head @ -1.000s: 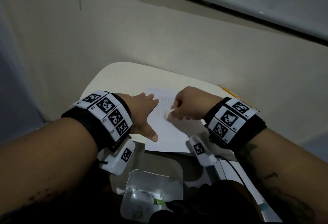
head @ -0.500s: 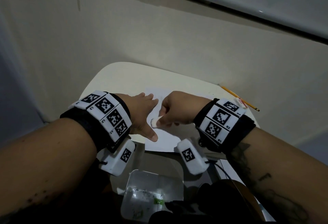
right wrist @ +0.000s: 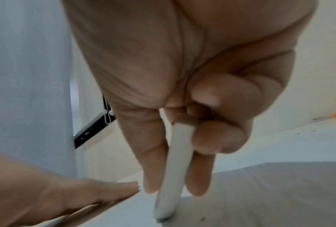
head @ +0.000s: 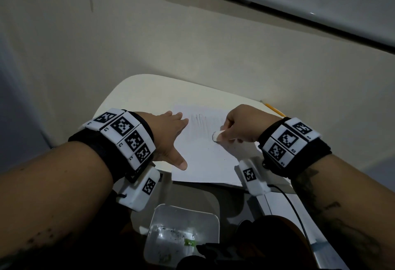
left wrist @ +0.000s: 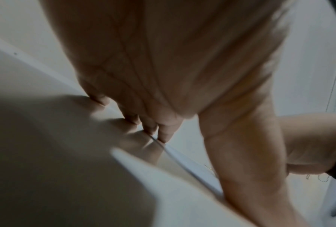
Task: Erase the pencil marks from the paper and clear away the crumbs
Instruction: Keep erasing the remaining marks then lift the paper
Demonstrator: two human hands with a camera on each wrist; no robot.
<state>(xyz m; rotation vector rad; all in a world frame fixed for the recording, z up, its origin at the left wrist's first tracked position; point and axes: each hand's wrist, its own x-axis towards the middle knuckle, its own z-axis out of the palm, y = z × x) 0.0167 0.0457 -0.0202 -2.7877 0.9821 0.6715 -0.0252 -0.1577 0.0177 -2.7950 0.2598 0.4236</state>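
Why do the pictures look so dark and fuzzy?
Head view: the room is dim, so the arms look dark and only the paper and eraser stand out. Left wrist view: the left hand sits so close it is smeared and out of focus. Right wrist view: the right hand is soft too, though the eraser stays clearer.

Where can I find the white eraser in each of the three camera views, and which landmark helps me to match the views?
Head: the eraser is right of centre, pinched by the right hand, its end on the paper.
Left wrist: the eraser is not visible; only part of the right hand appears at the right edge.
Right wrist: it is in the centre, a long white bar between the fingertips, pointing down to the paper.
Shared landmark: the left hand, flat on the paper's left edge.
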